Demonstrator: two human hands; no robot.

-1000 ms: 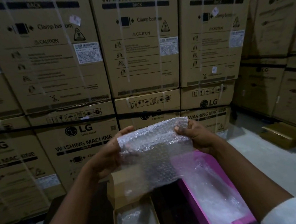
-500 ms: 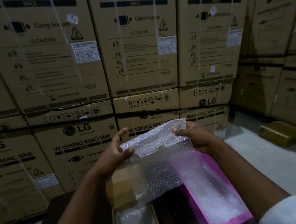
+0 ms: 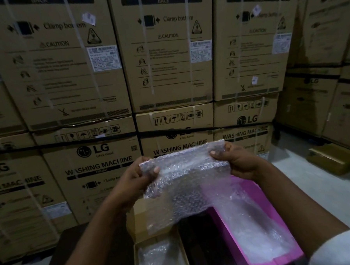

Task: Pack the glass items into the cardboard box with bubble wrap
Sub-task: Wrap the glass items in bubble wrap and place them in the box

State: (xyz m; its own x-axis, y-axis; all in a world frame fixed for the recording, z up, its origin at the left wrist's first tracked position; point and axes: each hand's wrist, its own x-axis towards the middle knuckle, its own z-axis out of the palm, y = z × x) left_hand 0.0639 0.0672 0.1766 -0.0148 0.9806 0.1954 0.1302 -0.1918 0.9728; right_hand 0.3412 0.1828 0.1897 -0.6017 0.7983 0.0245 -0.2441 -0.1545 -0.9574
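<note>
While held up above the cardboard box [image 3: 159,254], bubble wrap [image 3: 184,172] is pinched by left hand [image 3: 132,181] fingers, gripped by right hand [image 3: 238,161], pink tray [image 3: 277,238] right of box.

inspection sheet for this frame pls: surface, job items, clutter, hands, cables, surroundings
Surface: dark table, mostly hidden.
Job's things: bubble wrap held up, loose end trailing into pink tray; open cardboard box below, lined with wrap; whether glass is inside the wrap cannot be told.
Clutter: nothing seen.
Grippers: left hand and right hand each pinch a top corner of the wrap.
Cables: nothing seen.
Surroundings: stacked washing machine cartons; small carton on floor at right.
</note>
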